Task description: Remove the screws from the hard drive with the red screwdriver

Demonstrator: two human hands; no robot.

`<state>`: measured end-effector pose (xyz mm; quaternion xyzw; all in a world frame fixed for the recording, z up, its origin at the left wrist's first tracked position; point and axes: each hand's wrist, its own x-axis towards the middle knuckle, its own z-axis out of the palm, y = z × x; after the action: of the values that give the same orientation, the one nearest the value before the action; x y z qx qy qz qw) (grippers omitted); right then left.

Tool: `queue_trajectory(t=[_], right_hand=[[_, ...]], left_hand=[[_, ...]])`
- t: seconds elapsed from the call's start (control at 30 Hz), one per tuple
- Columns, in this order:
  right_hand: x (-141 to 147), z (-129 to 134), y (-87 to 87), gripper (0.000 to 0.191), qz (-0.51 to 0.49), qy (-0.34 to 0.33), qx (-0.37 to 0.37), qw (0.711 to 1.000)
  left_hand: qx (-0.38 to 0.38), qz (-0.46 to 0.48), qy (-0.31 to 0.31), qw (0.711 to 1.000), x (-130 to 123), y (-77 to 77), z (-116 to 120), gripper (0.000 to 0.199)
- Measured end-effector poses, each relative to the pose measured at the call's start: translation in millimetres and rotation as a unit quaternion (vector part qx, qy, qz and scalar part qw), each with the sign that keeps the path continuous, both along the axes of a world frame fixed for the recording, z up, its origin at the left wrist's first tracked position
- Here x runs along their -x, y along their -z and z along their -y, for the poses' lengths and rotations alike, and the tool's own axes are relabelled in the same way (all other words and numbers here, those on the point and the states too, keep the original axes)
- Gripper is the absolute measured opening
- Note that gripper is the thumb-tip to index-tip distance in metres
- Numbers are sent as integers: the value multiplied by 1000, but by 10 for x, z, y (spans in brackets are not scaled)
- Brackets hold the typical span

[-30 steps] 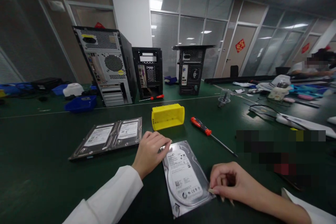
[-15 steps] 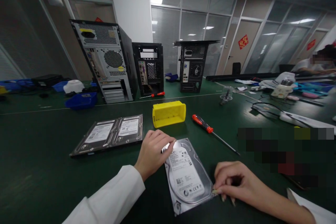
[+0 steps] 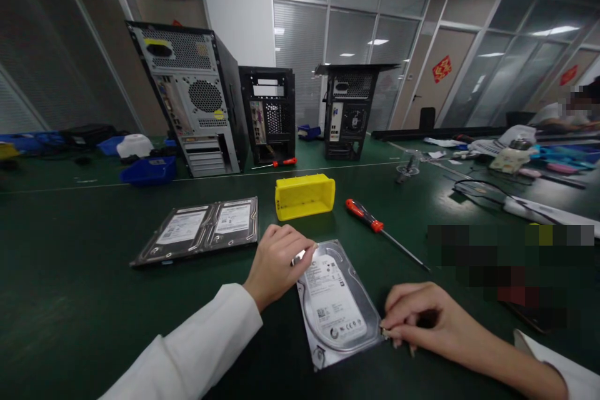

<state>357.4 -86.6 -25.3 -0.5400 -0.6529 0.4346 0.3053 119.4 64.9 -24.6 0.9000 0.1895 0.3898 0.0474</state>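
A silver hard drive [image 3: 335, 306] with a white label lies on the green table, its long side tilted toward the yellow bin. My left hand [image 3: 282, 257] grips the drive's upper left edge with bent fingers. At the lower right corner, my right hand [image 3: 417, 312] pinches a small shiny metal piece [image 3: 385, 330] between thumb and forefinger, against the drive's side. The piece is too small to name surely. A red-and-black screwdriver [image 3: 375, 224] lies to the right of the drive, its tip pointing toward the lower right.
Behind the drive stands a yellow bin [image 3: 304, 197]. Two more hard drives [image 3: 199, 231] lie side by side at left. Three computer cases [image 3: 201, 97] stand at the back, near a smaller screwdriver [image 3: 284, 163] and a blue tray [image 3: 149, 170]. A person [image 3: 562, 115] sits far right.
The view has shifted slightly, so the scene sits a little higher and to the right. Both hands keep their places on the drive; the right fingers have turned slightly at the corner.
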Motion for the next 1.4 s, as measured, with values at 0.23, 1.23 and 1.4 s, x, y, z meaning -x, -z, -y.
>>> queue_trajectory(t=[0.23, 1.23, 1.4], right_hand=[[-4, -15, 2, 31, 33, -12, -3, 999], [-29, 124, -160, 23, 263, -106, -263, 922], [-52, 218, -200, 25, 362, -86, -362, 855]], left_hand=[[-16, -2, -6, 1000, -5, -29, 22, 25], [-20, -8, -7, 1000, 7, -33, 22, 24], [-25, -9, -6, 1000, 8, -20, 19, 24]])
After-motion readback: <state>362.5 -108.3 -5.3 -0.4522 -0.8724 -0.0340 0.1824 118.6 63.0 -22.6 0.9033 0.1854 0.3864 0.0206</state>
